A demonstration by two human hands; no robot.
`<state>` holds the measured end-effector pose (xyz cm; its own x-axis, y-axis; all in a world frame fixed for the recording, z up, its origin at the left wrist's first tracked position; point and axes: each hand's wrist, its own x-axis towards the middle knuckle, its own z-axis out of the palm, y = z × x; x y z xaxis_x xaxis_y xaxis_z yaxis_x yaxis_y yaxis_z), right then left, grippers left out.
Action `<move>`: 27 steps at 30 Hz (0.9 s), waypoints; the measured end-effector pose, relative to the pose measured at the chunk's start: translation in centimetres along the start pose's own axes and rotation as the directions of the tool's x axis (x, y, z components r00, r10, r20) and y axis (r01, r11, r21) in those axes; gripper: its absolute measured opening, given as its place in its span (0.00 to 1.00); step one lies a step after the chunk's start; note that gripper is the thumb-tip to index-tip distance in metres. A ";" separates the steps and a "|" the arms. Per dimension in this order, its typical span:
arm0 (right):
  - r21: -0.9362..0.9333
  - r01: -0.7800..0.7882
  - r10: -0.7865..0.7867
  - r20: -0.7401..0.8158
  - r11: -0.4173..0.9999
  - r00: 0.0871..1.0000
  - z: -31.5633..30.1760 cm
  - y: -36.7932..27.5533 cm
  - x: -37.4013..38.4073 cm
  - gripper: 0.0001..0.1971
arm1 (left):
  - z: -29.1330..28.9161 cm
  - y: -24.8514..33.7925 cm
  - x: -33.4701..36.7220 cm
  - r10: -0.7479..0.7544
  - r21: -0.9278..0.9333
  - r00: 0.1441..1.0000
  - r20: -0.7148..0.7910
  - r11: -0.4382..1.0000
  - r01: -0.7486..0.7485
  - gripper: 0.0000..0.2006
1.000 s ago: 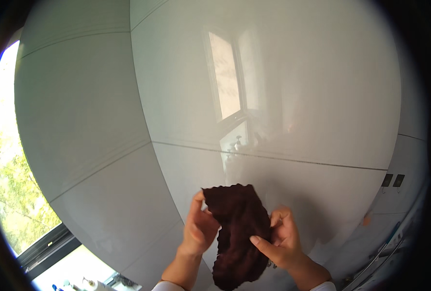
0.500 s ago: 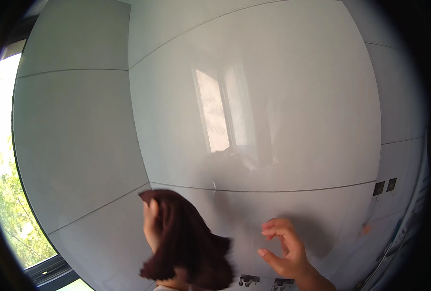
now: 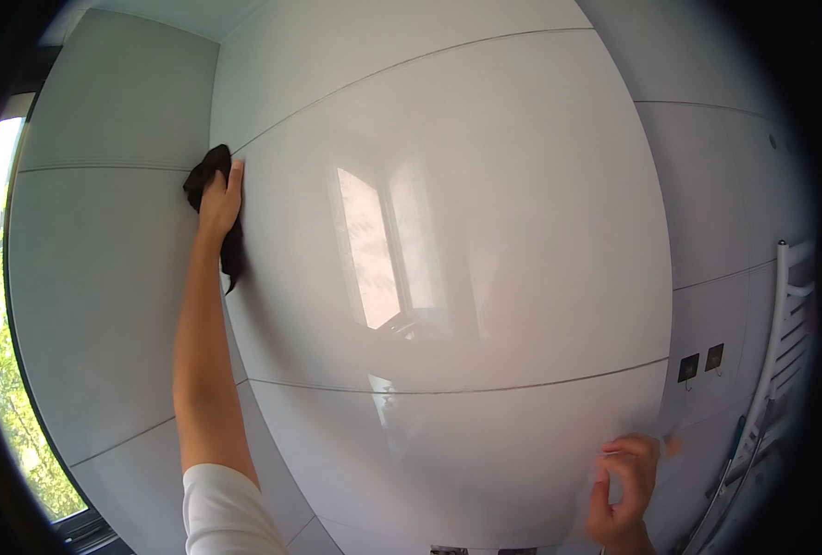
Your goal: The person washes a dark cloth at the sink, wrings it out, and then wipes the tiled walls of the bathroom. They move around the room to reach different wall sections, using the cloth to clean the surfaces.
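The left hand (image 3: 216, 205) had its grip clamped on the cloth (image 3: 205, 172) at ten o'clock, by the wall corner (image 3: 214, 92), where slackening could have dropped it, while the right hand's (image 3: 627, 476) grip, toward four o'clock, stood apart.

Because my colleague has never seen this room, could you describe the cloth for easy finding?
Find the corner where the grey left wall meets the glossy front wall. High along it, the left hand holds the cloth, one end hanging below. It is dark and limp, unlike the white sleeve.
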<state>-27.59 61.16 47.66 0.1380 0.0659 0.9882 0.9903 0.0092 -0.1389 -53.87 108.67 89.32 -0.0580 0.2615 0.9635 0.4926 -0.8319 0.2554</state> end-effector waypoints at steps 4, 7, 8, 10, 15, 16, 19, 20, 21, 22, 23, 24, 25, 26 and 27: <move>-0.145 -0.122 0.117 -0.047 0.982 0.992 -1.7 1.7 -1.7 0.11 | 3.1 1.9 6.5 0.033 -0.225 0.995 -0.097 0.973 -0.054 0.46; -0.277 -0.111 0.091 -0.084 0.954 0.992 -1.3 2.8 -2.6 0.12 | 2.9 9.7 9.5 0.188 -0.140 0.971 -0.149 0.968 -0.209 0.42; -0.273 -0.065 0.053 -0.049 0.960 0.997 -0.9 3.1 -2.8 0.12 | 3.5 14.1 9.6 0.244 -0.099 0.957 -0.158 0.960 -0.261 0.42; -0.258 0.020 -0.010 0.038 0.966 0.999 -1.1 3.2 -3.4 0.15 | 4.9 24.0 7.8 0.427 -0.162 0.900 -0.091 0.885 -0.436 0.36; -0.111 0.026 -0.031 -0.045 0.993 0.998 2.3 3.5 -4.6 0.13 | 6.7 44.1 -3.2 0.852 -0.202 0.523 -0.026 0.508 -0.837 0.33; -0.116 0.035 -0.041 -0.051 0.993 0.998 2.6 3.6 -4.7 0.13 | 6.4 45.6 -4.3 0.918 -0.247 0.396 -0.007 0.383 -0.890 0.32; -0.136 0.101 -0.104 -0.019 0.986 0.994 2.7 4.3 -4.9 0.12 | 7.1 46.3 -3.7 0.905 -0.251 0.419 -0.077 0.389 -0.886 0.31; -0.130 0.076 -0.081 -0.032 0.989 0.996 2.7 4.4 -5.0 0.12 | 7.5 45.9 -2.2 0.891 -0.209 0.444 -0.097 0.418 -0.884 0.30; -0.120 0.055 -0.060 -0.041 0.991 0.997 2.9 4.6 -5.1 0.12 | 7.5 45.2 0.2 0.867 -0.155 0.495 -0.055 0.482 -0.862 0.30; -0.107 0.036 -0.041 -0.046 0.994 0.998 3.0 4.7 -5.2 0.12 | 7.6 43.4 2.8 0.797 -0.102 0.599 -0.080 0.591 -0.800 0.30; -0.110 0.042 -0.049 -0.060 0.993 0.997 3.2 5.0 -5.4 0.12 | 7.5 41.0 5.5 0.749 -0.105 0.646 -0.144 0.638 -0.763 0.30; -0.117 0.049 -0.058 -0.076 0.992 0.995 3.4 5.2 -5.6 0.11 | 6.7 37.9 8.5 0.703 -0.068 0.706 -0.085 0.703 -0.708 0.30; -0.129 0.053 -0.065 -0.094 0.990 0.993 3.5 5.4 -5.8 0.11 | 6.4 34.4 10.9 0.600 -0.054 0.792 -0.111 0.793 -0.607 0.30; -0.116 0.061 -0.070 -0.074 0.991 0.995 3.6 5.7 -6.0 0.11 | 6.1 30.5 13.0 0.518 -0.032 0.840 -0.159 0.848 -0.529 0.30; -0.106 0.071 -0.077 -0.053 0.992 0.996 3.6 5.9 -6.3 0.12 | 5.5 26.5 15.0 0.524 0.056 0.829 -0.197 0.850 -0.524 0.31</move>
<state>-22.70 64.41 40.43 0.0624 0.0120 0.9980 0.9939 -0.0920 -0.0611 -36.92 93.23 110.10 0.0393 -0.3155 0.9481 0.4979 -0.8165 -0.2923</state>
